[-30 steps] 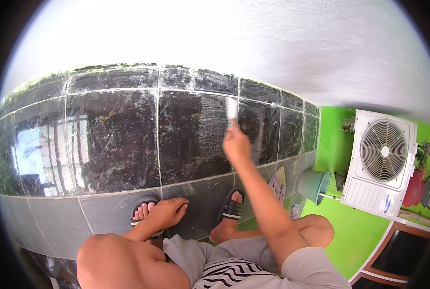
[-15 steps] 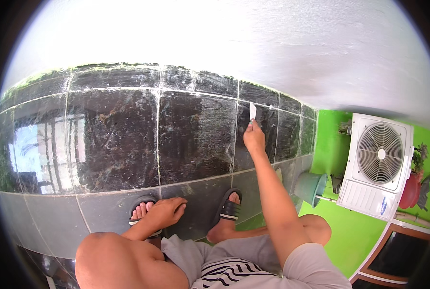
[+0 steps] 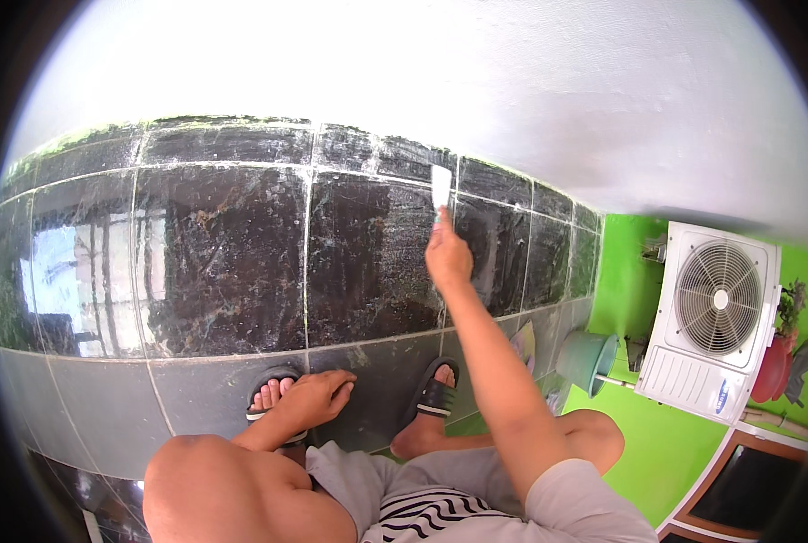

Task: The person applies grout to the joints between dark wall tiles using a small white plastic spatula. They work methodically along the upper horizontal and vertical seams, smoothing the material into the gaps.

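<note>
In my right hand (image 3: pixel 449 257) is a putty knife (image 3: pixel 441 186) with a flat whitish blade, gripped by its handle. The blade points up the wall and lies over the black tiles (image 3: pixel 358 244), near a vertical grout line and the narrow upper tile row. Whether its edge touches the tile, I cannot tell. White smears and streaks mark the tiles, mostly along the upper row and the joints. My left hand (image 3: pixel 320 398) hangs loosely beside my left sandal (image 3: pixel 272 385), empty, with fingers slightly bent and apart.
Above the tiles is a white wall (image 3: pixel 512 90). Grey floor tiles (image 3: pixel 205 389) lie under my sandalled feet. To the right are a green basin (image 3: pixel 589 362), a white outdoor air-conditioner unit (image 3: pixel 662 380) and a red pot (image 3: pixel 770 371) with a plant, against bright green.
My right hand and the putty knife have moved left and slightly up along the tiles, toward the upper row. The view has shifted slightly. My left hand keeps its place.
</note>
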Tool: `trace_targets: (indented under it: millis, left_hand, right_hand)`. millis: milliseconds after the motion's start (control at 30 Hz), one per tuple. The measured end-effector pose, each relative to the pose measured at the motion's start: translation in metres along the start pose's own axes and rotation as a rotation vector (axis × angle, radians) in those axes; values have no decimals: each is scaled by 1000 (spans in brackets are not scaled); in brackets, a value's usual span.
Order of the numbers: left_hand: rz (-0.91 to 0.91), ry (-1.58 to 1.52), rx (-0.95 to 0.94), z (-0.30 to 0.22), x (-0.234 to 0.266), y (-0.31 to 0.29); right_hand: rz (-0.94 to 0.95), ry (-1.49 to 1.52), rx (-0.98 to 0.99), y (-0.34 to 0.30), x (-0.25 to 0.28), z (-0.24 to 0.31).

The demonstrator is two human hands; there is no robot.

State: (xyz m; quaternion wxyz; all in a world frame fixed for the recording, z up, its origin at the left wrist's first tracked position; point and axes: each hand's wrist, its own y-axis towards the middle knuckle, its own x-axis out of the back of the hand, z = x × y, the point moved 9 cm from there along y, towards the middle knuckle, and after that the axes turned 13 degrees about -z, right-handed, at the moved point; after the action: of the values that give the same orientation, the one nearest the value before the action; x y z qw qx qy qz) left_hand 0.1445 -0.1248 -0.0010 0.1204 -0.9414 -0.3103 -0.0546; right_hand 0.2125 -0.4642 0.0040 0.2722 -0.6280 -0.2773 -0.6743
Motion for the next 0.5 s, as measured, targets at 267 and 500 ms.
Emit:
trace_targets:
  millis: [267,500]
  left_hand:
    - [42,34,-1,4,-3,-3]
    - [49,-1,25,5,-5,-2]
  right_hand:
    - [-63,298,414,-34,-7,134]
    - [-1,-17,-13,15,-13,30]
